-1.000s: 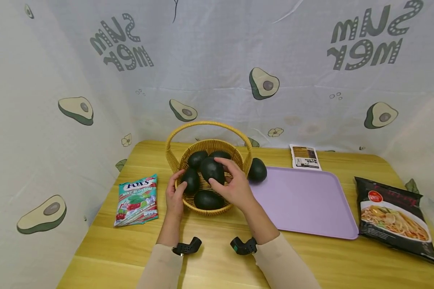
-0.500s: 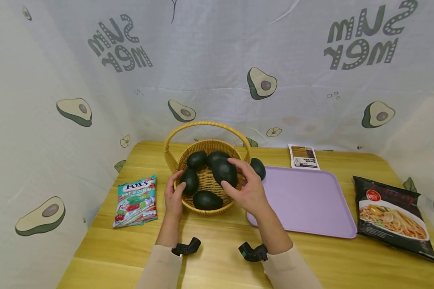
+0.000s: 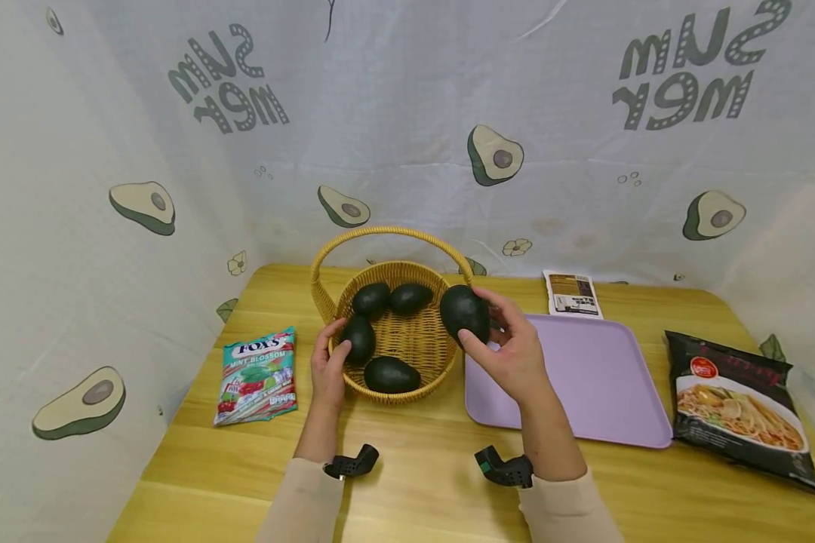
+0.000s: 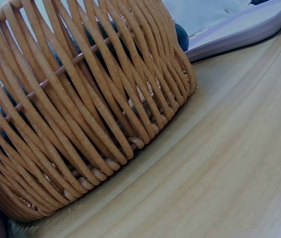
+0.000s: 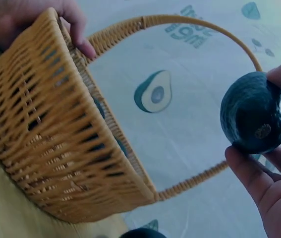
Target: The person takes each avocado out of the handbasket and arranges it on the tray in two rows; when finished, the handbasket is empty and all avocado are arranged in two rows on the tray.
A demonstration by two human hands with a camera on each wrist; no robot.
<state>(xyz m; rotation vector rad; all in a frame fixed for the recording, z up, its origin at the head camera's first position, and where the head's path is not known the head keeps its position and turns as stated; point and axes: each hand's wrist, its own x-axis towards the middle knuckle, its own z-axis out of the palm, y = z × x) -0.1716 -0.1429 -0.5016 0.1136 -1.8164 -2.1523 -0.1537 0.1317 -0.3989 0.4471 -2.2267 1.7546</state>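
Head view showed the right hand (image 3: 512,351) pinching a dark avocado (image 3: 465,315) between thumb and fingers, raised at the right rim of the woven basket (image 3: 414,341). From the left hand (image 3: 327,369), fingers curled over the basket's near-left rim, that fruit lay across the basket to the right. Four more avocados (image 3: 392,375) lay inside, one right beside the left thumb.

The arched handle (image 3: 390,231) rose beyond both hands, its right foot hidden behind the held fruit; whether the two touched could not be told. Below and right of the right hand lay a lilac tray (image 3: 598,377), partly covered by that hand and forearm. Farther right of it was a black noodle bag (image 3: 740,411), and beyond it a small pouch (image 3: 574,294). Left of the left hand lay a candy bag (image 3: 256,377). Left wrist view showed a dark rounded thing (image 4: 181,37) between basket and tray.
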